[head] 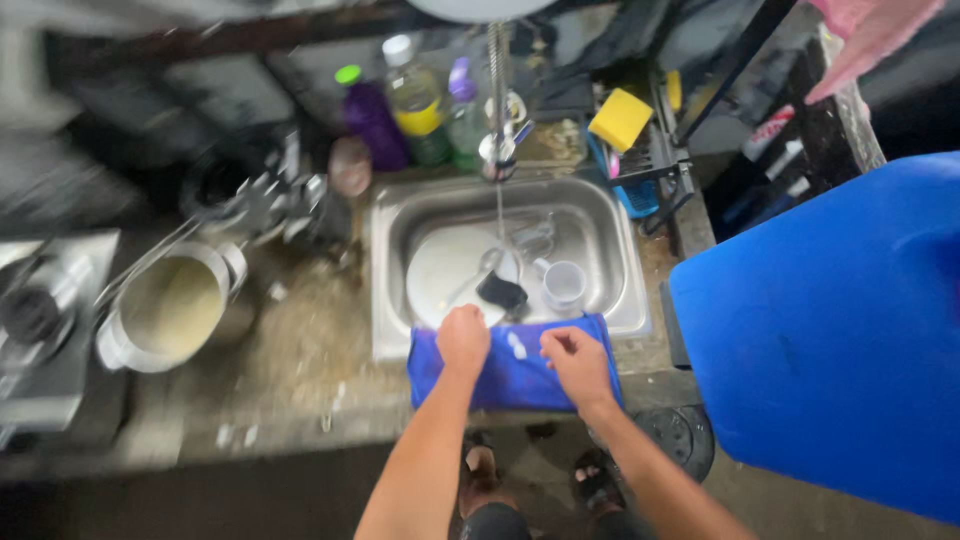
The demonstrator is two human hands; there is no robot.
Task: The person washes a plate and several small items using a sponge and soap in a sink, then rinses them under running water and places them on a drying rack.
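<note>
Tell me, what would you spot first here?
Probably the big blue barrel filling the right side. Next, the blue cloth draped over the front edge of the sink, with the left hand and right hand resting on it. A yellow sponge sits behind the sink.

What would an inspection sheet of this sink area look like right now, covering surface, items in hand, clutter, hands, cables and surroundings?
Surface: speckled stone counter, gritty, around a steel sink.
Job's things: blue cloth draped over the sink's front edge.
Clutter: white plate, white cup and dark sponge in the sink; bottles behind; yellow sponge on a rack; pot at left.
Hands: left hand and right hand both on the cloth.
Cables: nothing seen.
Surroundings: stove burner far left, big blue container at right.
</note>
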